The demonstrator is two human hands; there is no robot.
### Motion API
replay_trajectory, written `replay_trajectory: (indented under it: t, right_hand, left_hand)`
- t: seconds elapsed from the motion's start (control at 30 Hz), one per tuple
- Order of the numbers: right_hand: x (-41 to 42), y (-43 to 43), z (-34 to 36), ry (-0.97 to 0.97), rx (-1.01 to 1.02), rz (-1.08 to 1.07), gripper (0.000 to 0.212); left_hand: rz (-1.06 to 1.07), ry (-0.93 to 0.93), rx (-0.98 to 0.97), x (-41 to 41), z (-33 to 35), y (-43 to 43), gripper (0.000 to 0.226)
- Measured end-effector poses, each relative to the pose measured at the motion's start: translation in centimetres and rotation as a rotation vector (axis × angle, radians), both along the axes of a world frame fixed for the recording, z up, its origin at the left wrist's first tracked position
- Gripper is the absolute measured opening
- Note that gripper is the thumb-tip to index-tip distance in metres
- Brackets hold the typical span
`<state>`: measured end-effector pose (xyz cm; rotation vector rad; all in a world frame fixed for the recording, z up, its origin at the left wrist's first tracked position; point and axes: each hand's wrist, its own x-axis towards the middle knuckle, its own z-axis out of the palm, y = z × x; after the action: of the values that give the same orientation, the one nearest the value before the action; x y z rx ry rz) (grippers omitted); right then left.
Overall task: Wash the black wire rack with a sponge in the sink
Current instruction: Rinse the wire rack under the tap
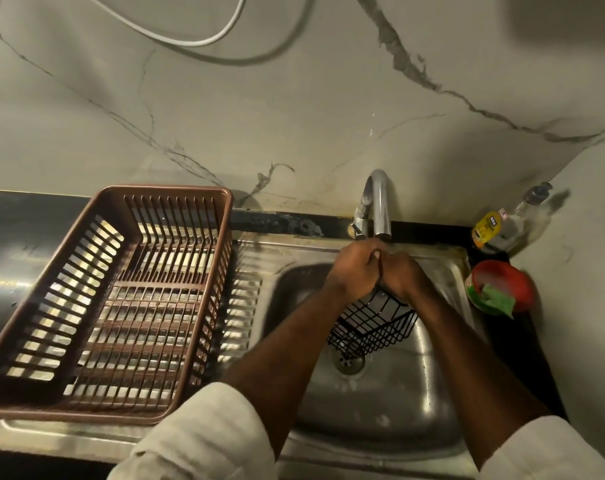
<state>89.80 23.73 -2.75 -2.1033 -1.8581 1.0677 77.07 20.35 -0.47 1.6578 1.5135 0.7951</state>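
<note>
The black wire rack [373, 329] hangs tilted over the steel sink [380, 403], its lower end near the drain. My left hand [354, 268] and my right hand [403, 277] meet just under the tap spout [380, 206], fingers curled round the rack's top edge. The green sponge [496, 299] lies apart from both hands, in a red tub [508, 275] on the counter right of the sink. Whether water runs I cannot tell.
A large brown plastic dish basket [114, 296] stands on the steel drainboard left of the sink. A yellow-labelled bottle [488, 230] stands in the back right corner. A marble wall rises behind, with a white cable [204, 41] hanging across it.
</note>
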Motion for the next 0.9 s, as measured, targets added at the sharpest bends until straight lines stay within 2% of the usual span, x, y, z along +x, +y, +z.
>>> replay_trajectory:
  t: [0.1,0.23,0.3,0.4,0.47,0.57,0.63,0.7,0.77,0.83,0.9]
  right_hand:
    - [0.6,-0.4,0.5,0.017,0.05,-0.039,0.052]
    - [1.4,-1.2,0.8,-0.002,0.131,-0.059,0.066]
    - [1.8,-1.4,0.7,0.008,0.148,-0.141,0.071]
    - [2.5,-1.6,1.1,-0.114,0.209,-0.084,0.052]
    - [3.3,-1.5,0.9,-0.044,0.275,-0.042,0.033]
    - [4.4,-0.5,0.7,0.077,0.194,-0.123,0.015]
    - [4.6,0.3,0.2,0.098,0.13,-0.192,0.022]
    - [4.5,0.6,0.3,0.115,0.088,-0.233,0.026]
    - [4.5,0.8,0.3,0.134,0.092,-0.215,0.02]
    - [4.0,0.7,0.8,0.121,0.107,-0.121,0.022]
    - [3.6,0.9,1.0,0.239,0.079,-0.17,0.028]
  left_hand:
    - [0.039,0.059,-0.092,1.1,-1.5,1.9,0.025]
    - [0.168,0.056,-0.277,2.3,-1.4,3.7,0.043]
    - [0.215,0.007,-0.386,2.9,-1.3,4.5,0.05]
    - [0.148,-0.149,-0.51,2.9,-1.2,5.5,0.08]
    - [0.068,-0.191,-0.495,2.5,-1.4,5.8,0.092]
    - [0.059,-0.273,-0.432,1.5,-2.1,5.7,0.056]
    - [0.122,-0.354,-0.483,0.5,-3.4,5.6,0.043]
    - [0.151,-0.375,-0.497,-0.5,-4.7,5.3,0.042]
    - [0.169,-0.322,-0.501,-1.6,-5.1,4.6,0.045]
    - [0.189,-0.289,-0.499,-2.5,-5.3,4.3,0.047]
    - [0.21,-0.193,-0.535,-3.0,-4.9,4.2,0.043]
